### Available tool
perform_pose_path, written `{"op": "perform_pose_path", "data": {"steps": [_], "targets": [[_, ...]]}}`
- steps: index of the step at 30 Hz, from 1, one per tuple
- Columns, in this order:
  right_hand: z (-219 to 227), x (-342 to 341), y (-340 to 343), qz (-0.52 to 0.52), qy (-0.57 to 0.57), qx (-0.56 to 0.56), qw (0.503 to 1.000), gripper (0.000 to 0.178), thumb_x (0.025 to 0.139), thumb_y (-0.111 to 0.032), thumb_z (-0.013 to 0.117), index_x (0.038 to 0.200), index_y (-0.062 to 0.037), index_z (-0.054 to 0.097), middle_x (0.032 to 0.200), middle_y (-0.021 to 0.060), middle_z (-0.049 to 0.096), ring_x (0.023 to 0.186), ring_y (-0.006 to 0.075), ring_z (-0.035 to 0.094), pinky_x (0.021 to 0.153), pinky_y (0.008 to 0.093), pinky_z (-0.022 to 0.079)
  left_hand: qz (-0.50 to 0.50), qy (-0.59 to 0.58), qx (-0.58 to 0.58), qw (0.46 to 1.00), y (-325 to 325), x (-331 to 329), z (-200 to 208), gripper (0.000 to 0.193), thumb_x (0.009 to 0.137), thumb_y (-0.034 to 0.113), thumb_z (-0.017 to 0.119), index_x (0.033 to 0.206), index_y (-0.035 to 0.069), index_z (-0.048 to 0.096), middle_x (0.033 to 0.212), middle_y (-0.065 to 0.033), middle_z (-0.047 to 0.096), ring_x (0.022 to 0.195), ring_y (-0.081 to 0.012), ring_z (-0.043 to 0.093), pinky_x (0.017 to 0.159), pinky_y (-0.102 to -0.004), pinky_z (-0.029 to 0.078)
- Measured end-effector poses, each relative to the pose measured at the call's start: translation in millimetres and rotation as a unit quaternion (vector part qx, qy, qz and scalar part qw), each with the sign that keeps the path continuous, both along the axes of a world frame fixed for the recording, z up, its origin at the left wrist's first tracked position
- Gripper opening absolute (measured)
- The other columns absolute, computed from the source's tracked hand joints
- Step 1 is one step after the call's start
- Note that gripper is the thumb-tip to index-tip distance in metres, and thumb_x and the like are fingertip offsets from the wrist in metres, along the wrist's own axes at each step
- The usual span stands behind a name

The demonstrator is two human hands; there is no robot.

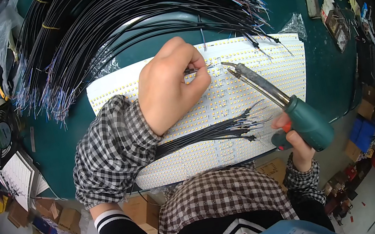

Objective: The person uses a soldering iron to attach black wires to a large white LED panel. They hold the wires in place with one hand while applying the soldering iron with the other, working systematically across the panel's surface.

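Observation:
My left hand [168, 85] is pinched on the end of a black cable [191, 71], just above the middle of a white LED board [265, 75]. Thin wires stick out of the cable toward a column of small pads. Gripped in my right hand [301, 149] is a green soldering gun [310, 123] with a red trigger. Its thin tip lies close to the wire ends; whether they touch is too small to tell. The board carries rows of yellow LEDs. Across its near part runs a smaller bundle of black cables [201, 137], partly under my left forearm.
A large bundle of black cables [128, 7] with bare coloured wire ends arches across the green table [54, 155] behind the board. A black fan [1, 133] and papers [21, 176] are at the left. Cardboard boxes [141, 210] stand below the table edge.

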State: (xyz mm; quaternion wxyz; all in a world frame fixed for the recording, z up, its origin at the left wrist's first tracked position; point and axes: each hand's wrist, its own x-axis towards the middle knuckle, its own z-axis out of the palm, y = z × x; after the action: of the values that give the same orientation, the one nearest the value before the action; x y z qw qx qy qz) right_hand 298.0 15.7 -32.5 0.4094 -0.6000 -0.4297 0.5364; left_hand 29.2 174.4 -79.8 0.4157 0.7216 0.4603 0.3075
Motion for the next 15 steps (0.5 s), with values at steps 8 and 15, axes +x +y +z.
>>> {"op": "perform_pose_path", "data": {"steps": [8,15], "targets": [[-10.1,5.9,-1.7,0.005,-0.029,0.017,0.999,0.051,0.080,-0.007,0.085,0.124,0.0078,0.064,0.100,0.0134,0.075,0.091,0.0198,0.074,0.082,0.0316,0.060,0.003,0.010,0.002,1.000,-0.2,0.7,1.5,0.012,0.079,-0.004,0.072,0.084,0.002,0.063,0.082,-0.0035,0.056,0.063,-0.0111,0.047,0.053,-0.0257,0.039],[-11.6,6.4,-1.5,0.018,-0.055,0.009,0.998,0.055,0.079,-0.009,0.087,0.125,0.0107,0.063,0.098,0.0136,0.076,0.090,0.0185,0.074,0.082,0.0306,0.060,-0.002,0.015,0.005,1.000,-0.4,0.3,1.6,0.013,0.078,-0.004,0.072,0.084,0.002,0.062,0.082,-0.0036,0.056,0.063,-0.0118,0.048,0.054,-0.0261,0.039]]}}
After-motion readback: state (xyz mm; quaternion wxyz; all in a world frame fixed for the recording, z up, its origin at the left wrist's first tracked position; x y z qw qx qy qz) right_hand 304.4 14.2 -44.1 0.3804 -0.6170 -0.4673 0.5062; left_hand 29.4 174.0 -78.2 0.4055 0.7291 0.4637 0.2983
